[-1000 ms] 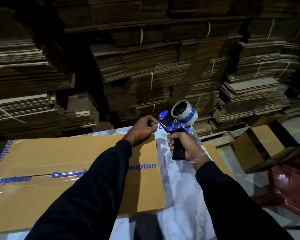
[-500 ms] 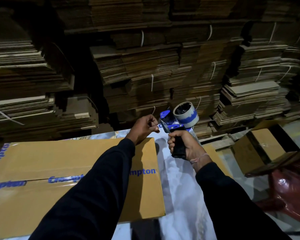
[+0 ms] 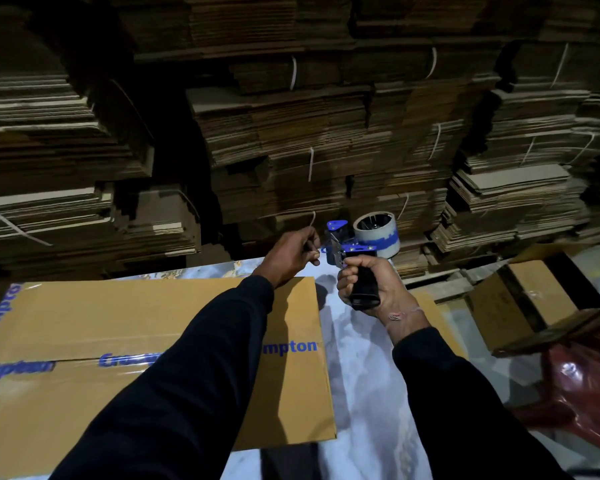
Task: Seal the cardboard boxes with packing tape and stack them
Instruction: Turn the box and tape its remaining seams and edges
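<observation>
Head view: right hand (image 3: 371, 289) wraps its fingers round the black handle of a blue tape dispenser (image 3: 355, 252), held up over the far edge of the worktop (image 3: 361, 375). Tape roll (image 3: 378, 233) sits on the dispenser's far side, clear with a blue band. Left hand (image 3: 291, 254) is just left of the dispenser's front, fingers curled in a pinch; probably on the tape end, too thin and dim to confirm. Both arms in dark sleeves.

Flat cardboard box (image 3: 118, 341) lies on the worktop at left, under the left forearm, clear packing tape with blue "Crompton" print running along its middle seam. Worktop surface is white, marbled.

Right side: open cardboard box (image 3: 520, 306) beyond the worktop edge, red plastic chair (image 3: 586, 393) near it. Bundled stacks of flattened cartons (image 3: 326, 133) fill the background, tied with white straps.
</observation>
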`<state>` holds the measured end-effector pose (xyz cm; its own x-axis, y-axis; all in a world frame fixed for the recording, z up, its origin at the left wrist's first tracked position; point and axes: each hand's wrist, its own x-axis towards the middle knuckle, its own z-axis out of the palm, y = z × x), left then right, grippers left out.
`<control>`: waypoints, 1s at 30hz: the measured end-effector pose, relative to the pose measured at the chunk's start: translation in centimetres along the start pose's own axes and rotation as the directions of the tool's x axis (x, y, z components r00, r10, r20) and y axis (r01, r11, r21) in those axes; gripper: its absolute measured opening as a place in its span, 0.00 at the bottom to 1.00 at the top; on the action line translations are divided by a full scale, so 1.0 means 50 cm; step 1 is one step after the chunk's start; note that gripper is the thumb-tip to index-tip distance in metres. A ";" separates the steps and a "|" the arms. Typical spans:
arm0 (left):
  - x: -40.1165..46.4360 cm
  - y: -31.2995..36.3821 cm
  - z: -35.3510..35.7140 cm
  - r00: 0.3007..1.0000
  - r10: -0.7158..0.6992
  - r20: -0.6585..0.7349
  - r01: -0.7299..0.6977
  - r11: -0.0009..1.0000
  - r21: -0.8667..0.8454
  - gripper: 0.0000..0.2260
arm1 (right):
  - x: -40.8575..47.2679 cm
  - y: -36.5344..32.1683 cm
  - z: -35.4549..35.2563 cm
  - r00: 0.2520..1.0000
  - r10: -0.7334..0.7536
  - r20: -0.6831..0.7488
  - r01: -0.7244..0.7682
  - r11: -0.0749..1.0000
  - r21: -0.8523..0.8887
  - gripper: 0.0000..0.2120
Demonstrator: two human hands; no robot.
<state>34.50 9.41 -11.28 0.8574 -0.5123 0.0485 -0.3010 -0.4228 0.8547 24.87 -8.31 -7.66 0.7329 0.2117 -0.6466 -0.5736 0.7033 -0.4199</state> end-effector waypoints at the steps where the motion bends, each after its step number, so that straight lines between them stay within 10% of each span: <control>1: 0.001 0.000 -0.001 1.000 0.014 0.003 -0.014 1.000 0.015 0.06 | 0.000 -0.001 -0.001 1.000 0.003 0.013 -0.003 1.000 0.025 0.08; 8: 0.004 -0.002 -0.006 0.997 0.076 0.028 -0.078 0.991 0.108 0.07 | -0.007 -0.001 -0.002 0.998 0.006 0.070 -0.016 0.988 0.154 0.09; 17: -0.001 -0.033 -0.016 0.992 0.052 0.117 -0.052 0.999 -0.004 0.05 | -0.009 0.044 -0.012 0.983 -0.131 -0.132 0.091 0.959 -0.268 0.09; 30: 0.023 -0.046 -0.031 0.922 0.083 0.378 -0.197 0.941 0.274 0.07 | -0.011 0.129 -0.063 0.984 -0.113 -0.136 0.088 0.979 -0.182 0.11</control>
<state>36.80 10.95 -12.41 0.6077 -0.7901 -0.0802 -0.5663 -0.5020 0.6537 19.61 -6.03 -12.02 0.7365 0.0362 -0.6755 -0.5641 0.5839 -0.5838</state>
